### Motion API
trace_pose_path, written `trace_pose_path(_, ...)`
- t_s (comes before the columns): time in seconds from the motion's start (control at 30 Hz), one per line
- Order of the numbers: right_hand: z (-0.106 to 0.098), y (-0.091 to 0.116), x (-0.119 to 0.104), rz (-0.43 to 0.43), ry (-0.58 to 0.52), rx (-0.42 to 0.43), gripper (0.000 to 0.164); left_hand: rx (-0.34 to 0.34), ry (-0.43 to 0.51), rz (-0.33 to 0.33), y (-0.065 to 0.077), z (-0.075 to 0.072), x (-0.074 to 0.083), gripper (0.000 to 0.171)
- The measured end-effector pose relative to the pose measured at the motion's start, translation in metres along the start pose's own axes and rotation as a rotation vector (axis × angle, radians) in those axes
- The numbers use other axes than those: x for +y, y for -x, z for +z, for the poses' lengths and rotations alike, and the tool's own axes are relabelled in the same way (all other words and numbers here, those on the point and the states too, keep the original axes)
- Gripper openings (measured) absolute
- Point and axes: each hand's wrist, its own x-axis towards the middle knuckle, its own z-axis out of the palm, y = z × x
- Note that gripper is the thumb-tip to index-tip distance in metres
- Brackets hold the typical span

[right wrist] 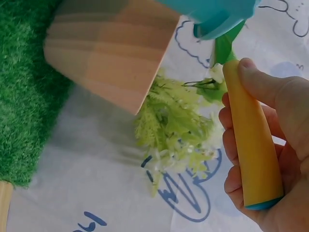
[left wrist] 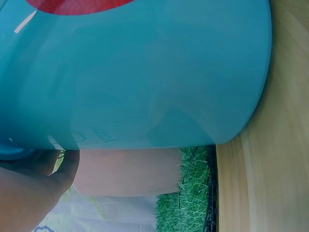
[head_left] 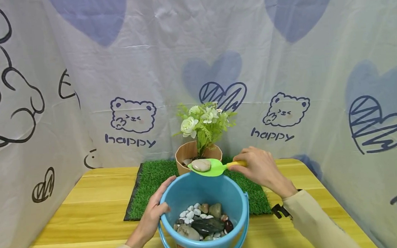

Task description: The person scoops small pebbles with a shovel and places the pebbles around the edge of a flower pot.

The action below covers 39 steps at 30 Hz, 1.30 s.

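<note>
My right hand (head_left: 259, 167) grips the yellow handle of a small green shovel (head_left: 217, 168), its fingers wrapped around it in the right wrist view. On the blade lies one smooth pale stone (head_left: 201, 165), above the far rim of a blue bucket (head_left: 202, 187) and in front of the flower pot. My left hand (head_left: 152, 212) holds the bucket's left side, thumb over the rim and fingers along the outer wall. Inside the bucket are white pebbles (head_left: 189, 215), a large dark stone (head_left: 208, 226) and several brown and grey stones.
Behind the bucket stands a tan pot (head_left: 183, 153) with white flowers (head_left: 198, 122) and green leaves. Pot and bucket are by a mat of artificial grass (head_left: 154, 182) on a wooden table (head_left: 88, 208). A printed white cloth (head_left: 168, 65) hangs around the back and sides.
</note>
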Motion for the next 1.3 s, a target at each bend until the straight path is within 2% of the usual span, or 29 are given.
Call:
trace_pose_path(0.3,0.019,-0.015,0.015,0.069,-0.033,-0.048,0.031,0.001,-0.001,-0.014,0.001,-0.001,0.001,0.080)
trace_pose_path(0.4,0.027,-0.019,0.020,0.068,-0.028,-0.054,0.030,0.002,-0.001,-0.016,0.000,0.000,0.001,0.080)
trace_pose_path(0.67,0.045,-0.037,0.026,0.014,0.023,-0.058,0.026,-0.002,0.019,-0.018,0.001,0.000,0.001,0.080)
trace_pose_path(0.9,0.052,-0.052,0.029,-0.042,0.076,-0.036,0.026,0.002,0.006,0.004,-0.001,-0.001,-0.001,0.081)
trace_pose_path(1.13,0.059,-0.052,0.035,-0.079,0.131,-0.067,0.026,0.003,0.008,0.002,0.000,0.000,-0.002,0.080)
trace_pose_path(1.3,0.059,-0.053,0.036,-0.103,0.162,-0.011,0.022,0.004,0.012,0.006,0.000,0.000,-0.001,0.080)
